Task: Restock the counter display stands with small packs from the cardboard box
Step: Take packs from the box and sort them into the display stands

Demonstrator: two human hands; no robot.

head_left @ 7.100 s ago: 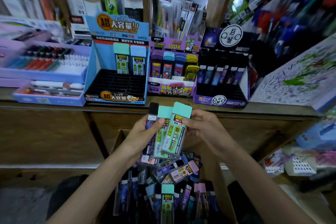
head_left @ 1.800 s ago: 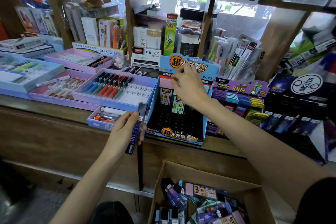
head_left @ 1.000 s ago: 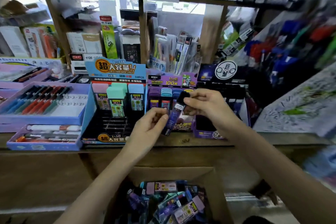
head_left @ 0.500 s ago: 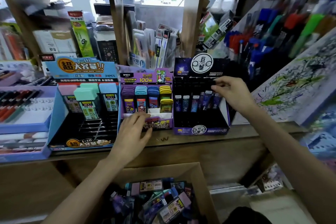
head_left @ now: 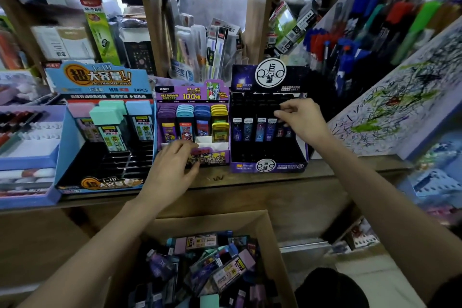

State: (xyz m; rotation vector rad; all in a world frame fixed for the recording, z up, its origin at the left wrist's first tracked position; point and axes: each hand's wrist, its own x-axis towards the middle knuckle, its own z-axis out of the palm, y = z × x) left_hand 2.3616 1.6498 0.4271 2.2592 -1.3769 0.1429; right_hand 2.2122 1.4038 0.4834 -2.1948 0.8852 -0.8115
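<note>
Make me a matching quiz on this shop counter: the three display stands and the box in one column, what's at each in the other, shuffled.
1 blue stand
2 purple stand
3 black stand
4 box

A right hand pinches a pack in it
B below the counter
C left hand rests on its front
D mint-capped packs in it

Pairs: 1-D, 2-C, 3-A, 4-B

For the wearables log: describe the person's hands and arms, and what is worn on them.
The left hand and right hand are bare: no gloves, rings or watch show. The left forearm and right forearm are uncovered; dark cloth at the bottom right corner may be a sleeve.
</note>
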